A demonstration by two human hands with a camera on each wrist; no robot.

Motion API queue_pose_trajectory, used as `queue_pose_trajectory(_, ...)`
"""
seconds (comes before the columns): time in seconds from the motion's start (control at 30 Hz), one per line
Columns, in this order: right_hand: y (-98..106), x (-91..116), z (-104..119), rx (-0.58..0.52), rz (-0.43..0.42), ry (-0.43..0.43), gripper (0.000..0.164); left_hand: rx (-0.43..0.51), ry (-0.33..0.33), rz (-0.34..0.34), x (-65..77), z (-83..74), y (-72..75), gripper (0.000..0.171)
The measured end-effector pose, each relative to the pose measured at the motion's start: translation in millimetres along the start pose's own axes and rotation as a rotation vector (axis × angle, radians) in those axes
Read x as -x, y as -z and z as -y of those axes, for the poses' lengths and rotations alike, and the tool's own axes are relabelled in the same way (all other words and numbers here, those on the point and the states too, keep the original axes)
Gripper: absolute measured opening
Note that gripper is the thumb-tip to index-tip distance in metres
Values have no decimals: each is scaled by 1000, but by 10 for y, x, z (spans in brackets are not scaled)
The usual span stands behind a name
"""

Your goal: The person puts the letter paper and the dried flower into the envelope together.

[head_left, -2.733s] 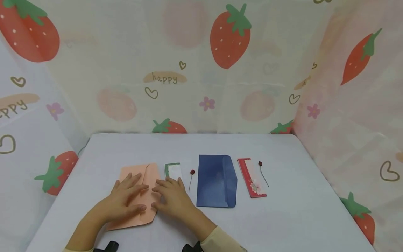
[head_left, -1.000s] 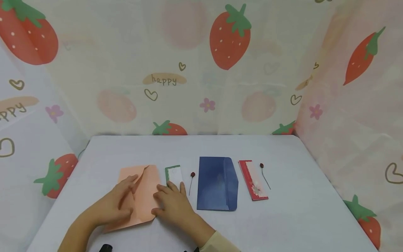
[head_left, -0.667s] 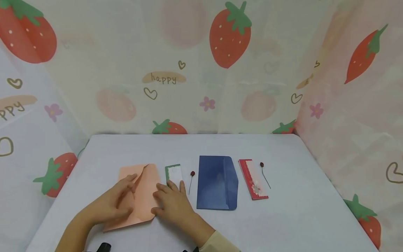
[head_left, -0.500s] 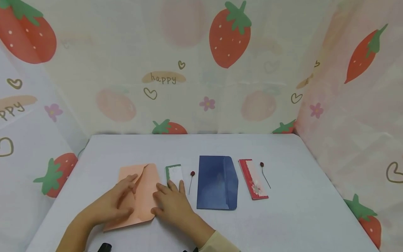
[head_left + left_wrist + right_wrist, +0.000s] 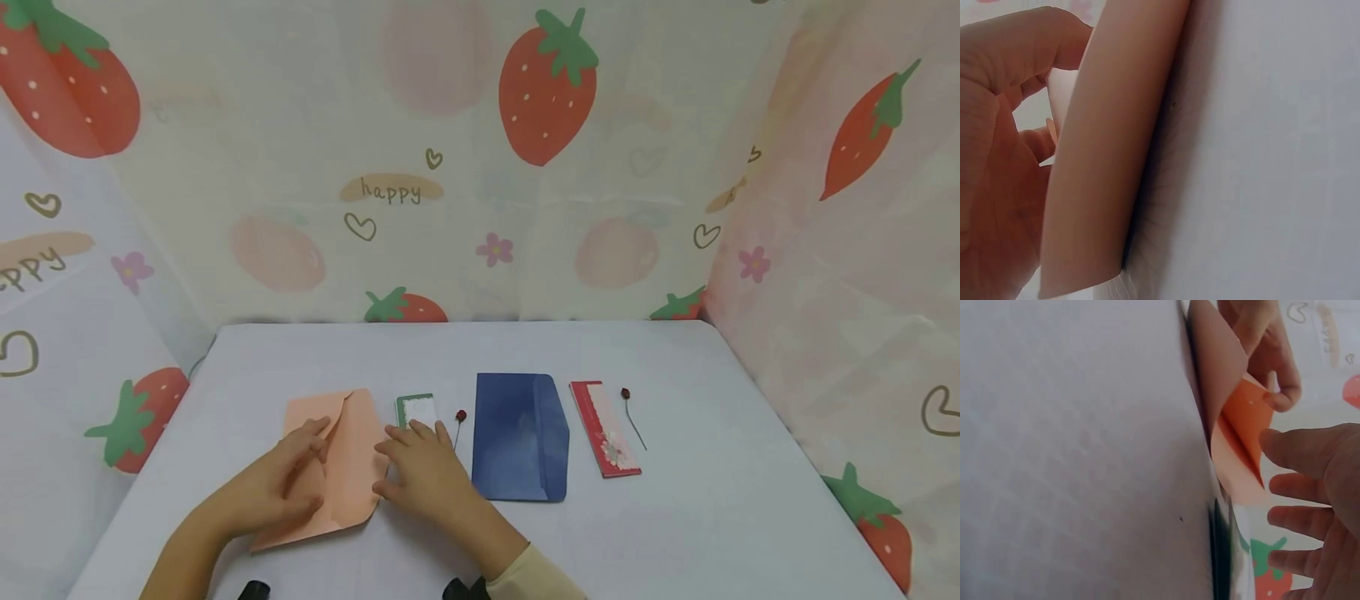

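A peach envelope (image 5: 352, 467) lies at the table's left, its upper layer raised so that the opening gapes. In the right wrist view the orange inside (image 5: 1249, 412) shows. My left hand (image 5: 270, 492) holds the raised edge with bent fingers, the thumb lower down on the envelope. My right hand (image 5: 427, 471) hovers at the envelope's right edge with fingers spread and relaxed, nothing in them. Its fingertips overlap the lower part of a small green-and-white card (image 5: 417, 408), hiding it. Just right of that card is a dried red flower (image 5: 461, 416), its stem partly hidden by the hand.
A dark blue envelope (image 5: 510, 437) lies right of my right hand. Beyond it are a red-and-pink card (image 5: 604, 433) with a flower decoration and a second dried red flower (image 5: 626, 394). The white table (image 5: 675, 533) meets strawberry-print cloth (image 5: 547, 200) at its back and sides.
My left hand has gone from lying flat on the peach envelope to raising its upper layer. My right hand has lately shifted a little right and up, off the envelope's edge.
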State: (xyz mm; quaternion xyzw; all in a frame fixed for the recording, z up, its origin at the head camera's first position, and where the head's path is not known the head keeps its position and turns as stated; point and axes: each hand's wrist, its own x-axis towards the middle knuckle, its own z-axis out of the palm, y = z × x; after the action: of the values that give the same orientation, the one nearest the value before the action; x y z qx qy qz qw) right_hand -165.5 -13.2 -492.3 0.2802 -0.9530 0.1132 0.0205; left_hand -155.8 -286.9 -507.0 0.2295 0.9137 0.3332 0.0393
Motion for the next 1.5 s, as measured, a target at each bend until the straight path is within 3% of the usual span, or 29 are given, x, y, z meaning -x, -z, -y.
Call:
queue_pose_trajectory(0.27, 70, -26, -137, -49, -109, -49, 53, -2, -11, -6, -2, 13, 7, 50)
queue_pose_trajectory(0.63, 73, -18, -286, -101, -134, -184, 62, 8, -18, -25, 29, 41, -14, 48)
queue_pose_trajectory(1.0, 55, -20, -384, -149, -92, -327, 69, -21, -11, -23, 18, 25, -18, 47)
queue_pose_trajectory(1.5, -81, -31, -318, -45, -42, -437, 67, -11, -7, -22, 15, 7, -15, 48)
